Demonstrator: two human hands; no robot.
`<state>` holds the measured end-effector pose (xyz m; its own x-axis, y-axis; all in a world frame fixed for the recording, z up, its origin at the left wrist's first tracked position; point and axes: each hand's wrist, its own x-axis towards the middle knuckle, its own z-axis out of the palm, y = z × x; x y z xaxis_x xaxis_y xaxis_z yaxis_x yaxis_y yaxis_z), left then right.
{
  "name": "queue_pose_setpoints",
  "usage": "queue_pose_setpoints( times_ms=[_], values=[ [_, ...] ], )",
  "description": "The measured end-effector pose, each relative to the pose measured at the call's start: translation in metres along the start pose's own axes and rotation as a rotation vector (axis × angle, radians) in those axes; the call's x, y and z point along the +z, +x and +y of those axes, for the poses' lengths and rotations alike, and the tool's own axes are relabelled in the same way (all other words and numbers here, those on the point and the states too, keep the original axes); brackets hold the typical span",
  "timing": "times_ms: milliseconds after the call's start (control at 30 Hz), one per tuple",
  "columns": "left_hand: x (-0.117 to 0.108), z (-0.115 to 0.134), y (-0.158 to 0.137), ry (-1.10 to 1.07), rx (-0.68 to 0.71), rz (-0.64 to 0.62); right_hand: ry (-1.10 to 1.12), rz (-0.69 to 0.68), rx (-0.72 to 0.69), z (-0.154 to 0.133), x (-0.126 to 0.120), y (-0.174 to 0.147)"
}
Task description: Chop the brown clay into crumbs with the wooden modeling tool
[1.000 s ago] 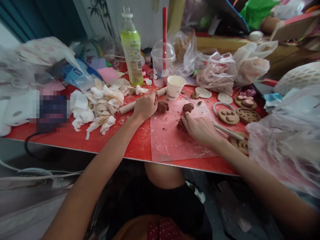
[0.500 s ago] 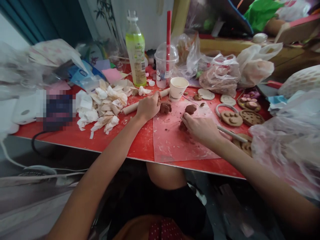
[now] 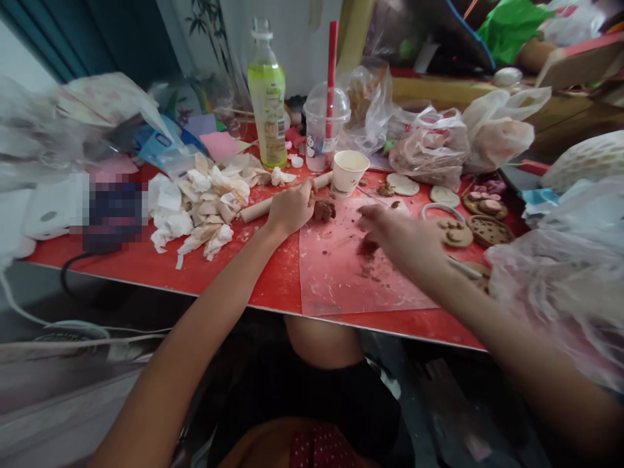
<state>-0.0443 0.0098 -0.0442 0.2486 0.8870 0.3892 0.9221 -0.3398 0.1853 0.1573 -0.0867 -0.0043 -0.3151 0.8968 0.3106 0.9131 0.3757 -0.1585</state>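
Note:
My left hand [image 3: 291, 207] is curled closed beside a beige rolling pin [image 3: 256, 209]. A crumbly lump of brown clay [image 3: 324, 210] lies right by its fingers; what the fingertips hold is hidden. Smeared by motion, my right hand [image 3: 402, 237] hovers over a clear sheet [image 3: 336, 279] on the red table. More brown clay [image 3: 368, 246] shows below its fingers, with crumbs scattered around. Past the right wrist, the end of a pale stick [image 3: 465, 268] pokes out. A white paper cup [image 3: 349, 174] stands behind the sheet.
Crumpled tissues [image 3: 209, 201] are heaped at left. Behind stand a bottle of green drink [image 3: 267, 107] and a plastic cup [image 3: 322, 133] with a red straw. Decorated clay discs [image 3: 490, 229] lie at right, beside plastic bags [image 3: 550, 279]. The table's front edge runs before my knees.
My right hand has lifted and shifted right, now blurred. The upper brown clay lump by its fingers no longer shows. My left hand stays in place.

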Motion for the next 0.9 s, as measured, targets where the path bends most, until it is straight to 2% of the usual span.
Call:
queue_pose_setpoints(
  times_ms=[33,100,200,233,300,400,567,600,667,700,733,800,867,900],
  values=[
    [0.0,0.0,0.0,0.001,0.0,0.001,-0.059,-0.1,-0.04,-0.001,0.007,-0.002],
    [0.001,-0.001,0.0,-0.005,0.003,0.007,-0.056,-0.147,-0.064,0.0,0.015,-0.004],
    [0.001,-0.001,0.001,-0.012,0.01,0.014,0.038,-0.061,0.113,0.008,0.006,0.0],
    [0.001,-0.001,0.001,-0.013,0.013,0.017,-0.002,-0.047,0.17,0.011,0.001,0.002],
    [0.002,-0.001,0.001,-0.015,0.017,0.022,-0.101,-0.115,0.214,0.017,-0.006,0.006],
    [0.001,-0.001,0.002,-0.017,0.01,0.017,-0.046,-0.175,0.191,0.019,0.0,0.004],
    [0.001,0.0,0.001,-0.011,0.001,0.011,0.339,-0.192,0.178,0.012,0.012,0.003],
    [0.001,0.0,0.001,-0.014,0.0,0.011,0.343,-0.163,0.178,0.014,0.011,0.007],
    [0.001,0.0,0.001,-0.021,-0.001,0.01,0.249,-0.013,0.18,0.023,0.007,0.016],
    [0.001,0.0,0.001,-0.022,0.001,0.008,0.171,0.071,0.155,0.03,0.005,0.022],
    [0.0,-0.001,0.001,-0.022,0.003,0.006,0.11,0.089,0.088,0.038,0.005,0.027],
    [0.0,-0.001,0.002,-0.02,0.005,0.005,0.044,-0.027,-0.014,0.051,0.005,0.035],
    [0.0,-0.001,0.002,-0.014,0.0,0.002,0.03,-0.126,-0.011,0.059,0.007,0.04],
    [0.0,-0.001,0.002,-0.011,-0.003,0.002,0.039,-0.12,0.008,0.06,0.007,0.041]
  ],
)
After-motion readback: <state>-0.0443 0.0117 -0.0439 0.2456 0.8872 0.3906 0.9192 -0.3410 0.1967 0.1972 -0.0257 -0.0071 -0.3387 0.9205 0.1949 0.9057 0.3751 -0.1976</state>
